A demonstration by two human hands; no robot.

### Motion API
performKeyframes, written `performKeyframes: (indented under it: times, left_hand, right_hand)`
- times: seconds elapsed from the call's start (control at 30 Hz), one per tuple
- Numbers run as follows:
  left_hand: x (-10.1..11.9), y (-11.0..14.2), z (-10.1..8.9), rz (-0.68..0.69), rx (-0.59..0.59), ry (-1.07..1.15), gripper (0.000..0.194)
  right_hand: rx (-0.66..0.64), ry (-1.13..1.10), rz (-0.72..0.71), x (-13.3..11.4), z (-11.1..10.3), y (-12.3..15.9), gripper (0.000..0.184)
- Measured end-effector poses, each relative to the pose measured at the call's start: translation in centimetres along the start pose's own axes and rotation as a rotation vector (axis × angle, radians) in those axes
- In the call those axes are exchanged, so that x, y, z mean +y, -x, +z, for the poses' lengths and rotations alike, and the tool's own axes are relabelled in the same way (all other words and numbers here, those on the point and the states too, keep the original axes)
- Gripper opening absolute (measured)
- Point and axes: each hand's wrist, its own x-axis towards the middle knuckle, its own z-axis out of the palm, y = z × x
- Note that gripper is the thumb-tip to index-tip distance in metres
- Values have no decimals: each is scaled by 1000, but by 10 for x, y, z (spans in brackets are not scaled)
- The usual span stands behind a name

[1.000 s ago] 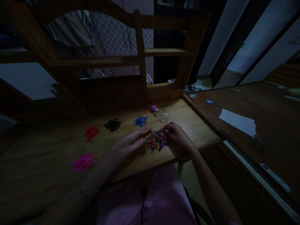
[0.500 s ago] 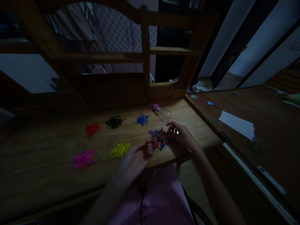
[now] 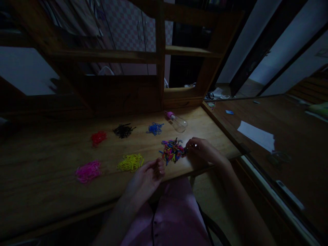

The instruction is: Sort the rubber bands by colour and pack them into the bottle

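Observation:
A mixed heap of coloured rubber bands (image 3: 173, 151) lies on the wooden desk between my hands. At its right edge, my right hand (image 3: 202, 148) has its fingers curled and fingertips together, touching the outermost bands. What they pinch is too dark to make out. My left hand (image 3: 150, 174) is at the heap's lower left, palm partly up, fingers bent in; anything inside is hidden. Single-colour piles lie to the left: blue bands (image 3: 154, 128), black bands (image 3: 124, 131), red bands (image 3: 98, 137), yellow bands (image 3: 131, 162) and pink bands (image 3: 88, 171).
Behind the heap, a clear bottle with a pink cap (image 3: 179, 123) lies on its side. A wooden shelf frame (image 3: 160, 61) rises along the desk's back. On a brown surface to the right are white papers (image 3: 256, 135) and a small blue card (image 3: 229, 112).
My right hand has shifted right and slightly down from above the heap to its edge, with its fingers drawn in. My left hand stays close to where it was. The view has tilted slightly.

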Motion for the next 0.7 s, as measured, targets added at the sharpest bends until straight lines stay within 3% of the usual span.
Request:
performKeyframes:
  times: [0.13, 0.4, 0.7]
  left_hand:
    - [-3, 2, 3, 10, 17, -11, 18]
    - [-13, -2, 10, 48, 57, 12, 19]
    - [-22, -14, 14, 28, -15, 20, 21]
  right_hand:
    - [32, 38, 11, 2, 1, 0, 17]
    - [262, 47, 8, 1, -4, 8, 1]
    - [341, -60, 85, -12, 4, 10, 20]
